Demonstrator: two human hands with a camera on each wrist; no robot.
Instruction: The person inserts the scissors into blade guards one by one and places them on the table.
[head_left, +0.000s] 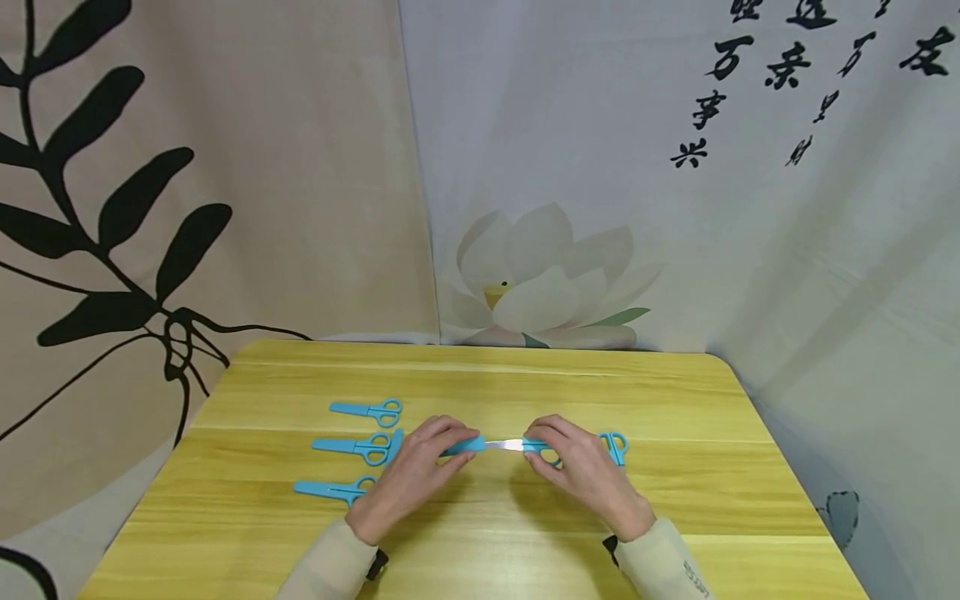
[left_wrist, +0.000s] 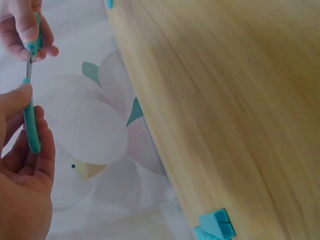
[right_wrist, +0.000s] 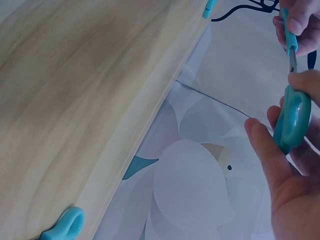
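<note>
My left hand (head_left: pixel 412 473) pinches a blue blade cover (left_wrist: pixel 31 127) between thumb and fingers. In my right hand (head_left: pixel 588 477) is a pair of scissors, held by its blue handle (right_wrist: pixel 296 120). Bare silver blade (head_left: pixel 504 445) shows between the two hands, its tip end inside the cover. The two hands face each other over the middle of the table. A loose blue cover (head_left: pixel 395 447) lies just left of my left hand. Beyond my right hand rests another pair of scissors (head_left: pixel 617 448), its blades hidden behind the hand.
At the left of the wooden table (head_left: pixel 675 533) lie three covered blue scissors: a far pair (head_left: pixel 367 410), a middle pair (head_left: pixel 352 447) and a near pair (head_left: pixel 330 489), partly behind my left hand. A printed curtain (head_left: pixel 562 167) hangs behind the table's far edge.
</note>
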